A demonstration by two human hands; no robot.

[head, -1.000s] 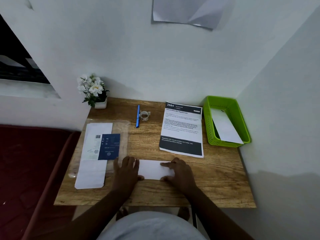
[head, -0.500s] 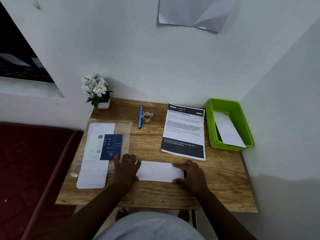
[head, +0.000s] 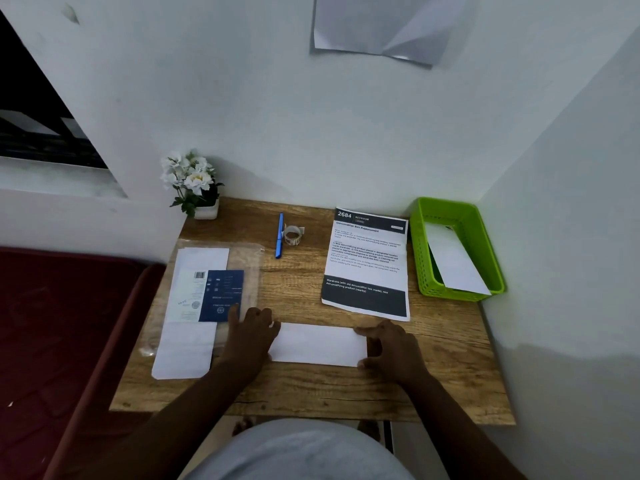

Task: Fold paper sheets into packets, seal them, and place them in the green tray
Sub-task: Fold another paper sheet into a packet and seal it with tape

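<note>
A folded white paper strip (head: 317, 344) lies flat near the front of the wooden table (head: 311, 389). My left hand (head: 251, 336) rests flat on its left end. At the right end my right hand (head: 391, 348) presses down, fingertips along the strip's edge. The green tray (head: 424, 251) stands at the table's right edge and holds one white folded packet (head: 453, 261). A small roll of tape (head: 292, 234) lies at the back beside a blue pen (head: 279, 235).
A printed sheet (head: 367, 265) lies between the strip and the tray. A clear bag with white paper and a blue card (head: 204, 299) lies at the left. A flower pot (head: 204, 206) stands at the back left corner. Walls close in behind and on the right.
My right hand has slid rightward along the strip to its right end, uncovering more paper. My left hand stays on the left end.
</note>
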